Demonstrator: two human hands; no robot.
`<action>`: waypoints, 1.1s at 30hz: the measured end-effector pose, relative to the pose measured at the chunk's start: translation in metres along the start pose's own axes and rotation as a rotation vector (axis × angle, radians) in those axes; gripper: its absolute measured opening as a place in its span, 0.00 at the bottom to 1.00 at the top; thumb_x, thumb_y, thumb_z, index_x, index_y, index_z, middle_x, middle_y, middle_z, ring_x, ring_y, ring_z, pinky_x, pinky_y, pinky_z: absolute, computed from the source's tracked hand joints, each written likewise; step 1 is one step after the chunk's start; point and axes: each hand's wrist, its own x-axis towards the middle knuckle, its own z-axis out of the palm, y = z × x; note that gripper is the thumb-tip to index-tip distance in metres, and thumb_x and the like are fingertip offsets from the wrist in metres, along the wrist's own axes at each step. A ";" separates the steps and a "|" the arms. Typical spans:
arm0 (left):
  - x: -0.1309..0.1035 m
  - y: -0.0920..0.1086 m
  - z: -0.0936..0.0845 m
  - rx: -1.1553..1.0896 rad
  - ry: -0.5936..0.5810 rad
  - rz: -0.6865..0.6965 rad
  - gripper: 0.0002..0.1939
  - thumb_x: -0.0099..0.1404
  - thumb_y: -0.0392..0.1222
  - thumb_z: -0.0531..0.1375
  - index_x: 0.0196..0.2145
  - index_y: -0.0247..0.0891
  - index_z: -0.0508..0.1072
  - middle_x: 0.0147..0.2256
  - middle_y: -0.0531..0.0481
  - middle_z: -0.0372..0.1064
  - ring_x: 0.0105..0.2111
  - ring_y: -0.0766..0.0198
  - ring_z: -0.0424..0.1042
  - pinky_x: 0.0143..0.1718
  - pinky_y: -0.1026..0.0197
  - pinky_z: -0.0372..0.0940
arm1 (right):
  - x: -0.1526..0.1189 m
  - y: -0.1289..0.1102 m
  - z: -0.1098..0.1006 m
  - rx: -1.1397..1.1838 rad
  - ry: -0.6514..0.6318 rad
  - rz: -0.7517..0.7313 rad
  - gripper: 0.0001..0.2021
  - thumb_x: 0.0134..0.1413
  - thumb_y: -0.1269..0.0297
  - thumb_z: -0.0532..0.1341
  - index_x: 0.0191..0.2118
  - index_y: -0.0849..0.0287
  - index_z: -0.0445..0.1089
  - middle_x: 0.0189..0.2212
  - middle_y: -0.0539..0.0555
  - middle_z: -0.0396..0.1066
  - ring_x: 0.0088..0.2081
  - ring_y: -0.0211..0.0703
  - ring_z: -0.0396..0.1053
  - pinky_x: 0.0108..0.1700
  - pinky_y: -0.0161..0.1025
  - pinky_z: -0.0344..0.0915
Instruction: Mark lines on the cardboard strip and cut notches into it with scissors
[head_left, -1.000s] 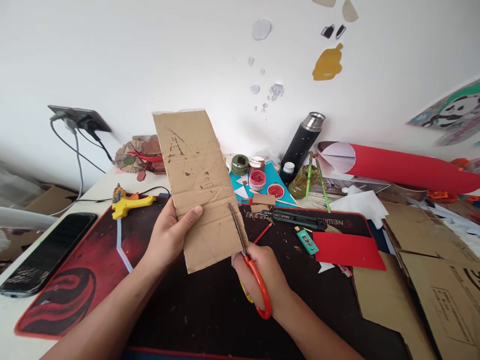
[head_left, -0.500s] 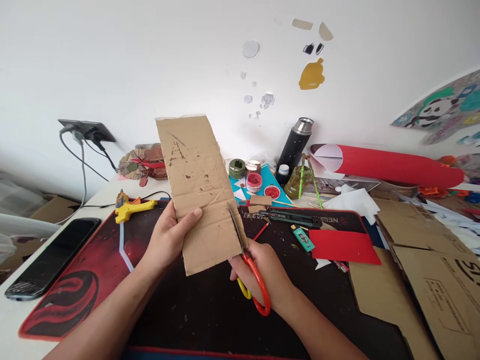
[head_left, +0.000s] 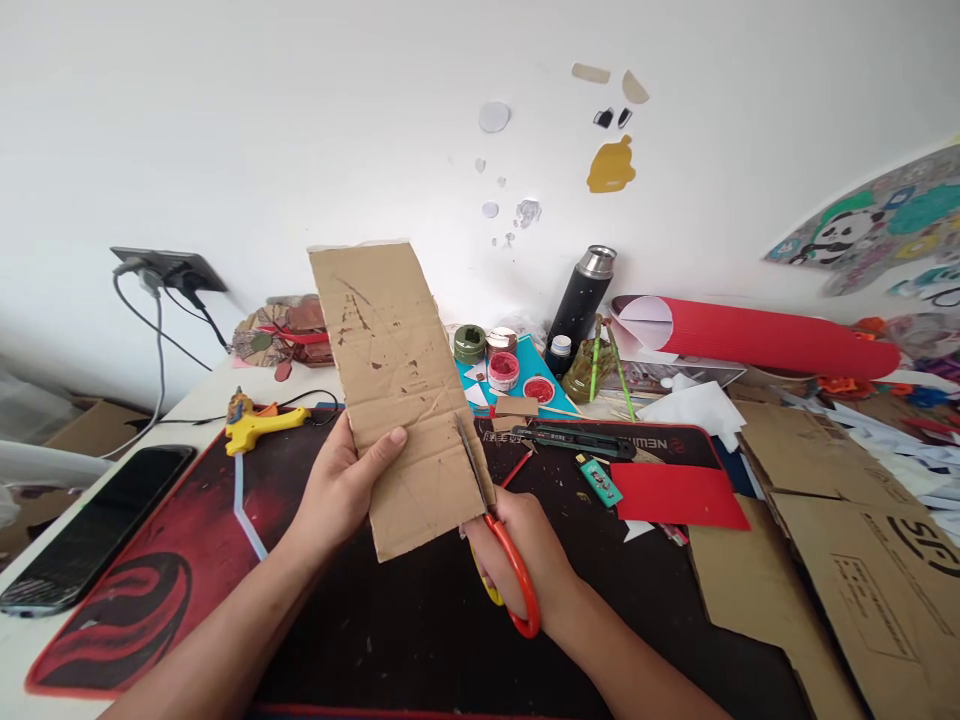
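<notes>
A long brown piece of cardboard (head_left: pixel 401 370), creased and marked with scratches and dark stains, is held up and tilted above the desk mat. My left hand (head_left: pixel 349 480) grips its left edge, thumb flat on the near face and fingers hidden behind. My right hand (head_left: pixel 517 550) is closed around the red and yellow handles of a pair of scissors (head_left: pixel 517 570). The blades lie along the lower right side of the cardboard, one visible on the near face; the other is hidden. A narrow strip shows to the right of that blade.
A yellow glue gun (head_left: pixel 262 428) and a phone (head_left: pixel 97 525) lie left. Behind are open paint jars (head_left: pixel 503 370), a black thermos (head_left: pixel 581 300) and a roll of red paper (head_left: pixel 772 335). On the right are a utility knife (head_left: pixel 574 440), red card (head_left: pixel 679 495) and cardboard sheets (head_left: pixel 847 570).
The view has shifted slightly, so background things sit a little lower and further left. Both hands keep their hold; the scissors' handles look somewhat closer together.
</notes>
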 end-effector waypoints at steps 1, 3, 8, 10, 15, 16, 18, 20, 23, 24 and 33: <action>0.000 0.000 0.000 0.001 0.003 0.001 0.38 0.54 0.61 0.80 0.54 0.40 0.74 0.54 0.35 0.83 0.54 0.36 0.84 0.51 0.42 0.83 | 0.000 0.001 0.000 -0.004 0.003 0.000 0.12 0.68 0.61 0.60 0.31 0.54 0.64 0.15 0.44 0.62 0.17 0.39 0.64 0.24 0.34 0.55; 0.000 0.000 0.001 0.002 0.010 0.005 0.38 0.54 0.61 0.80 0.54 0.40 0.74 0.54 0.35 0.83 0.54 0.36 0.83 0.51 0.42 0.82 | 0.000 0.002 0.001 -0.012 0.004 -0.005 0.12 0.69 0.61 0.60 0.31 0.53 0.64 0.15 0.44 0.61 0.18 0.39 0.63 0.24 0.34 0.55; 0.000 0.002 0.001 0.005 0.015 -0.017 0.39 0.53 0.62 0.80 0.54 0.40 0.73 0.53 0.36 0.83 0.54 0.35 0.83 0.49 0.43 0.83 | 0.001 0.003 0.001 -0.044 0.017 -0.037 0.14 0.68 0.62 0.59 0.29 0.53 0.59 0.18 0.45 0.59 0.20 0.38 0.59 0.25 0.35 0.52; 0.000 0.002 0.000 0.004 0.010 -0.028 0.39 0.53 0.62 0.80 0.54 0.40 0.73 0.53 0.36 0.83 0.54 0.36 0.83 0.49 0.44 0.83 | 0.002 0.001 0.002 -0.064 0.023 -0.050 0.14 0.66 0.63 0.59 0.28 0.53 0.58 0.20 0.45 0.57 0.22 0.37 0.56 0.26 0.35 0.50; 0.003 -0.001 -0.004 0.006 0.002 -0.040 0.37 0.55 0.60 0.80 0.54 0.41 0.74 0.54 0.36 0.83 0.54 0.36 0.83 0.49 0.44 0.83 | 0.001 -0.006 0.003 -0.056 0.037 -0.087 0.15 0.64 0.62 0.59 0.27 0.54 0.56 0.23 0.45 0.53 0.26 0.36 0.50 0.28 0.36 0.49; 0.003 -0.002 -0.005 0.003 0.003 -0.043 0.36 0.55 0.60 0.80 0.54 0.41 0.74 0.53 0.37 0.83 0.54 0.37 0.84 0.49 0.44 0.83 | 0.001 -0.006 0.004 -0.051 0.034 -0.095 0.15 0.63 0.62 0.59 0.27 0.54 0.55 0.23 0.45 0.53 0.26 0.37 0.50 0.29 0.36 0.49; 0.003 -0.003 -0.007 -0.002 0.001 -0.048 0.36 0.56 0.59 0.80 0.54 0.41 0.74 0.54 0.37 0.83 0.53 0.38 0.84 0.48 0.45 0.83 | 0.001 -0.007 0.004 -0.049 0.027 -0.103 0.15 0.63 0.61 0.59 0.27 0.54 0.55 0.23 0.46 0.54 0.26 0.37 0.50 0.29 0.36 0.49; 0.003 -0.003 -0.007 -0.001 0.004 -0.053 0.36 0.56 0.59 0.80 0.54 0.41 0.74 0.54 0.37 0.83 0.53 0.38 0.84 0.47 0.47 0.84 | 0.002 -0.005 0.005 -0.048 0.029 -0.091 0.14 0.64 0.59 0.59 0.27 0.54 0.57 0.23 0.46 0.56 0.26 0.37 0.51 0.29 0.36 0.51; 0.003 -0.002 -0.007 0.009 0.025 -0.064 0.36 0.55 0.59 0.80 0.54 0.41 0.75 0.52 0.37 0.83 0.52 0.37 0.84 0.46 0.46 0.84 | 0.003 -0.002 0.007 -0.056 0.040 -0.061 0.14 0.64 0.59 0.59 0.28 0.55 0.59 0.23 0.46 0.58 0.26 0.38 0.55 0.30 0.35 0.52; 0.003 -0.002 -0.006 0.013 0.035 -0.068 0.36 0.54 0.59 0.80 0.53 0.41 0.75 0.52 0.37 0.84 0.52 0.36 0.84 0.46 0.45 0.84 | 0.003 -0.001 0.008 -0.059 0.042 -0.054 0.13 0.64 0.59 0.60 0.28 0.55 0.60 0.23 0.47 0.60 0.26 0.38 0.56 0.30 0.35 0.53; 0.005 -0.002 -0.003 0.022 0.058 -0.048 0.36 0.55 0.59 0.80 0.55 0.42 0.75 0.53 0.38 0.83 0.54 0.33 0.83 0.49 0.40 0.84 | 0.006 0.000 0.009 0.012 0.007 -0.018 0.16 0.66 0.58 0.59 0.28 0.53 0.58 0.18 0.45 0.59 0.22 0.39 0.60 0.27 0.35 0.55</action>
